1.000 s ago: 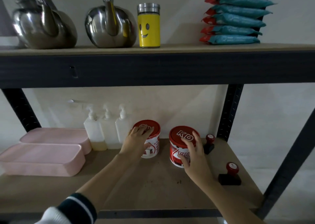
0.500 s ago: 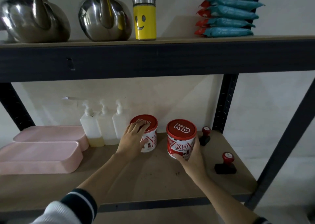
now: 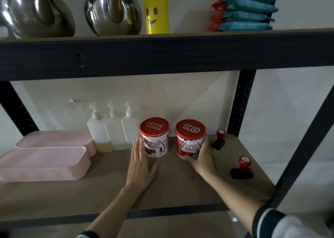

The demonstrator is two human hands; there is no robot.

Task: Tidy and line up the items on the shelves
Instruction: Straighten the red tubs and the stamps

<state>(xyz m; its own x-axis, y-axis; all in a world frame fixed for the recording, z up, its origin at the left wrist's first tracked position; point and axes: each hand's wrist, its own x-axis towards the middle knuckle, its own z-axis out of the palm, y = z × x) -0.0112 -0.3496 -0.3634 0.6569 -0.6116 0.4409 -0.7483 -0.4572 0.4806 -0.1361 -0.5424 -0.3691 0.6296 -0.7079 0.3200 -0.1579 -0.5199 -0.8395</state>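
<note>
Both hands have shifted since the earlier frames: the left hand (image 3: 140,165) has slid off the lid of the left tub (image 3: 155,137) and now lies flat on the lower shelf (image 3: 90,189), fingers straight and together, their tips just beside the tub's left wall; whether they touch it cannot be told. The right hand (image 3: 202,158) has dropped from the lid to the lower side of the right tub (image 3: 190,138), where its fingers and thumb curl round the tub's wall. Each tub stands upright with a red lid, the two side by side with a gap between them, toward the back edge of the lower shelf at its middle. Three pump bottles (image 3: 113,131) stand in a row just left of the left tub. Two pink trays (image 3: 45,162) lie near the shelf's left edge. Two red-knobbed stamps (image 3: 242,168) sit toward the right edge, apart from each other.
</note>
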